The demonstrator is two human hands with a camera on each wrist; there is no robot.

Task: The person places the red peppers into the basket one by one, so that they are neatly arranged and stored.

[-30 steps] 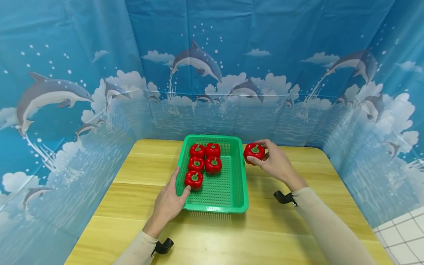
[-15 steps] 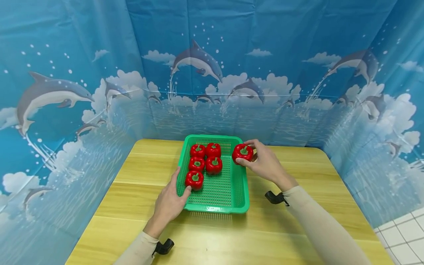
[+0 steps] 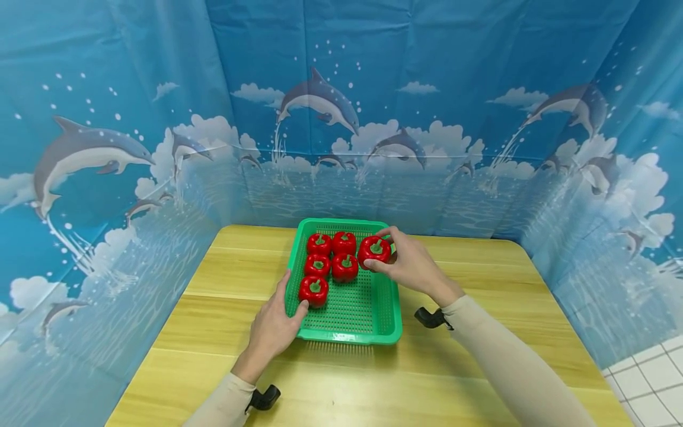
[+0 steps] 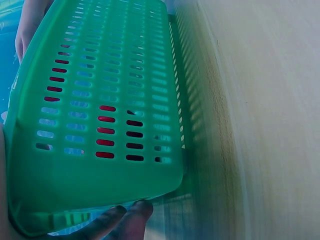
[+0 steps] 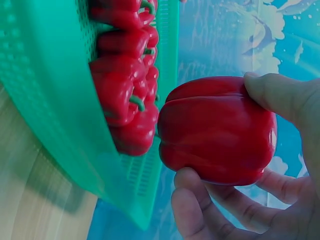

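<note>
My right hand (image 3: 413,264) holds a red bell pepper (image 3: 374,249) with a green stem over the rear right part of the green basket (image 3: 393,296). In the right wrist view, the thumb lies on one side of this bell pepper (image 5: 215,130) and the fingers on the other. Several more red bell peppers (image 3: 344,268) stand inside the basket, toward its left and rear. At the basket's left front, my left hand (image 3: 273,325) grips the wall, thumb over the rim. Its fingertips (image 4: 137,212) show against the outside of the basket in the left wrist view.
The basket stands on a wooden table (image 3: 235,255). A blue curtain (image 3: 341,190) printed with dolphins surrounds the table's back and sides. White tiles (image 3: 653,373) show at the lower right. A black camera mount is strapped to each wrist.
My right hand has carried the bell pepper leftward, from beyond the basket's right rim to over its inside, beside the other peppers. The left hand has stayed on the basket.
</note>
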